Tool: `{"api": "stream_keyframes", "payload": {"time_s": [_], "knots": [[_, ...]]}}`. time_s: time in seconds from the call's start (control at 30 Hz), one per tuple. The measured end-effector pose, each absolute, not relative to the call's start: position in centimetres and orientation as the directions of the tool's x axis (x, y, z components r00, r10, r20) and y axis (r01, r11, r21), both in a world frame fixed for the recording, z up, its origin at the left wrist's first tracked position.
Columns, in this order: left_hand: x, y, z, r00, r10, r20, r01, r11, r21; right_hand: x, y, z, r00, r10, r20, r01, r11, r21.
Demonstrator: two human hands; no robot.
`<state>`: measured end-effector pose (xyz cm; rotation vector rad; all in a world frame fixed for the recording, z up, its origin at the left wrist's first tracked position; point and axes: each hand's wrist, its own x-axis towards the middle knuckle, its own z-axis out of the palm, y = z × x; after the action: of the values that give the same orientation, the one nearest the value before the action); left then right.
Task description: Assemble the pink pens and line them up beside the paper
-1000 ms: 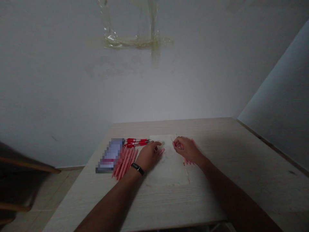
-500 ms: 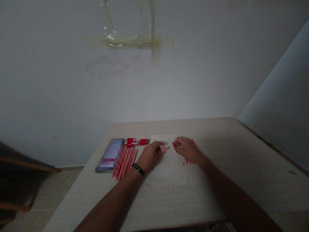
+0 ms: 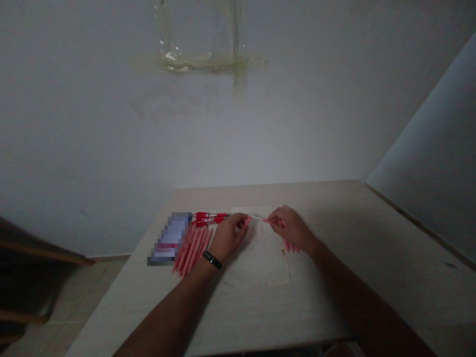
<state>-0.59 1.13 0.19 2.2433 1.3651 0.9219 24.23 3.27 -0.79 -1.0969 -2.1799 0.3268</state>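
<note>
Pinched in my left hand [image 3: 229,233] is a short pink pen piece [image 3: 248,221], which looks like a cap or part of the barrel. My right hand [image 3: 292,227] grips a pink pen part [image 3: 267,220]. A thin white pen refill [image 3: 256,216] stretches from it towards the left piece; whether its tip is inside that piece I cannot tell. Both hands are over a pale sheet of paper [image 3: 260,265]. Several pink pens [image 3: 192,250] lie beside my left wrist. More pink pens [image 3: 292,245] show partly under my right hand.
Several red pens [image 3: 208,218] lie behind my left hand. A phone-like device [image 3: 171,238], blurred, rests at the left of the wooden table [image 3: 260,317]. Behind the table stands a wall [image 3: 260,144] with yellowed tape [image 3: 203,64].
The two pen pieces have come nearly into line, with the white refill now spanning between them. My left hand has risen slightly, and the right hand has turned its piece leftwards.
</note>
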Motion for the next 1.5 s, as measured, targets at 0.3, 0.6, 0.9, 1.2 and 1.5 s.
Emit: {"api": "stream_keyframes", "payload": {"time_s": [0.3, 0.6, 0.9, 1.2, 1.5], "knots": [[-0.9, 1.1, 0.3, 0.299, 0.891, 0.34, 0.686, -0.449, 0.573, 24.4, 3.4, -0.4, -0.436, 0.774, 0.459, 0.638, 0.626, -0.448], [-0.7, 0.9, 0.0, 0.429, 0.859, 0.281, 0.706, -0.512, 0.489, 24.2, 3.3, -0.5, -0.481, 0.737, 0.475, 0.598, 0.672, -0.436], [-0.4, 1.0, -0.4, 0.487, 0.827, 0.281, 0.658, -0.559, 0.504, 23.5, 2.8, -0.6, -0.467, 0.759, 0.454, 0.556, 0.651, -0.517], [-0.4, 1.0, -0.4, 0.471, 0.832, 0.293, 0.653, -0.552, 0.519, 23.6, 2.5, -0.4, -0.471, 0.807, 0.356, 0.605, 0.589, -0.535], [-0.5, 1.1, -0.1, 0.453, 0.843, 0.291, 0.681, -0.538, 0.497, 24.0, 2.4, -0.1, -0.51, 0.797, 0.323, 0.615, 0.601, -0.511]]}}
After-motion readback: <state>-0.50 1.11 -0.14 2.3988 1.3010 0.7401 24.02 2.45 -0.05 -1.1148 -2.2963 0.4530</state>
